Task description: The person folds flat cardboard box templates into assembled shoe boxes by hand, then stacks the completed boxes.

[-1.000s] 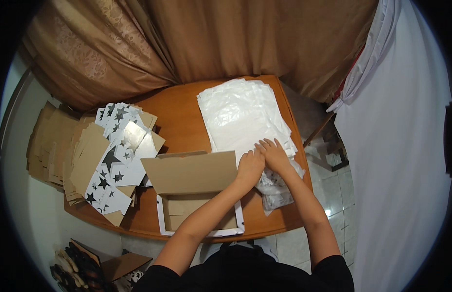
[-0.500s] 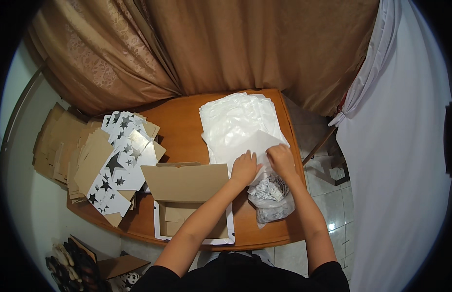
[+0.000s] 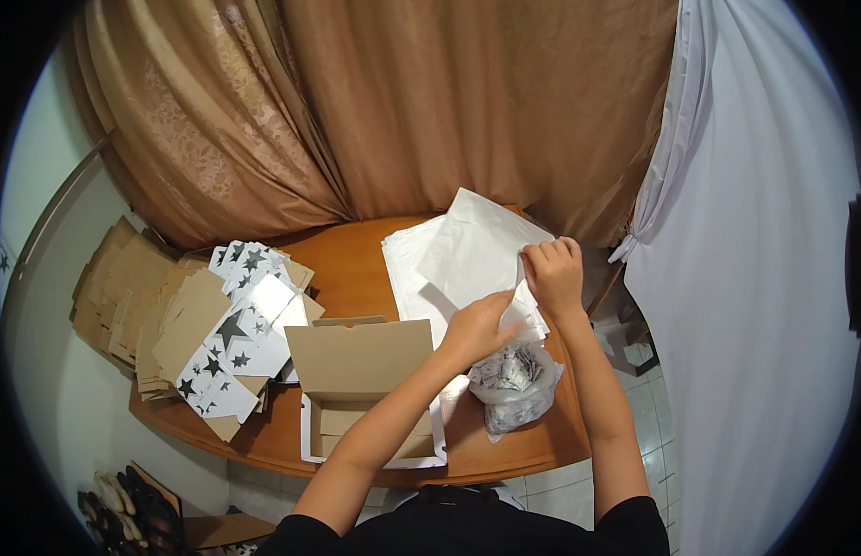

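Note:
A thin white sheet (image 3: pixel 481 241) is lifted at an angle above a stack of similar white sheets (image 3: pixel 404 264). My right hand (image 3: pixel 555 278) is closed, pinching the lifted sheet by its right edge. Close to the sheet's lower edge is my left hand (image 3: pixel 481 329), its thumb apart from its fingers and a little blurred. Below my hands stands an open clear plastic bag (image 3: pixel 518 408) of small silvery-grey packets (image 3: pixel 509 369). An open cardboard box (image 3: pixel 361 357), white outside and brown inside, sits left of the bag with its lid up.
Flat cardboard pieces (image 3: pixel 125 287) and white ones with black stars (image 3: pixel 231 347) are heaped on the left of the wooden table (image 3: pixel 342 250). Brown curtains (image 3: pixel 449 111) hang behind; a white cloth (image 3: pixel 745 278) hangs at right. Shoes (image 3: pixel 120 505) lie on the lower left.
The white sheet has risen and tilted up from the stack. My right hand has moved up and right with its edge; my left has shifted slightly right. The bag's mouth is uncovered.

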Tool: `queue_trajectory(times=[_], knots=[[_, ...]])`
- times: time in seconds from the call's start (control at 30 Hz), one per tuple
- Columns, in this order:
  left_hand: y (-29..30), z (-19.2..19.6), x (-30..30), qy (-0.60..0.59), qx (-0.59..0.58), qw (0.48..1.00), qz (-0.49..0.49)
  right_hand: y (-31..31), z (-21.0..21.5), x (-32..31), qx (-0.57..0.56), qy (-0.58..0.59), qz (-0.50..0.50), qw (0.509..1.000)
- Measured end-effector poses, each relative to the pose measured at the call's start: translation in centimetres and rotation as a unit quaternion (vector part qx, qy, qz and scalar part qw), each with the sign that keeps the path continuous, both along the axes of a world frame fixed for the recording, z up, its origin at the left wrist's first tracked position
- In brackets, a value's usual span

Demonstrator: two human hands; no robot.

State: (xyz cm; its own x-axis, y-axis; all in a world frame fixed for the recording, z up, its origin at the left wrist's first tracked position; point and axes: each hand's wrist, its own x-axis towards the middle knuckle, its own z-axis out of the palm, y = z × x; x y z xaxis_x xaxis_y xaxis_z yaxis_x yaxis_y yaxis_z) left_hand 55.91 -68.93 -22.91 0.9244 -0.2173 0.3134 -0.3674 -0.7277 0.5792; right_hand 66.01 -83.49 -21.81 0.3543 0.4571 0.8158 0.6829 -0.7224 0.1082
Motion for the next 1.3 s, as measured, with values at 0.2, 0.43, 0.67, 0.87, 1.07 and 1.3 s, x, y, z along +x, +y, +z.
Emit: queue_trajectory(times=[0.2, 0.43, 0.67, 0.87, 1.07, 1.3], knots=[[6.3, 2.0, -0.1, -0.222, -0.185, 0.943, 0.165, -0.4, 3.2, -1.9, 0.269, -0.047, 0.017, 0.962], [15.1, 4.8, -3.6, -0.097, -0.62, 0.76, 0.17, 1.6, -5.9, 0.2, 0.397, 0.324, 0.098, 0.853], [20.3, -1.3, -11.0, -0.1, -0.707, 0.666, 0.214, 8.5, -8.3, -3.8, 0.456, 0.692, 0.309, 0.466], [23.8, -3.9, -16.1, -0.06, -0.707, 0.656, 0.258, 12.0, -8.3, -6.0, 0.413, 0.697, 0.318, 0.492], [25.6, 1.2, -20.4, -0.026, -0.524, 0.838, 0.148, 15.9, -2.5, -11.3, 0.386, 0.714, 0.29, 0.507], [28.2, 2.8, -24.6, -0.045, -0.108, 0.99, -0.078, 16.9, -3.0, -14.3, 0.427, 0.817, 0.267, 0.28]])
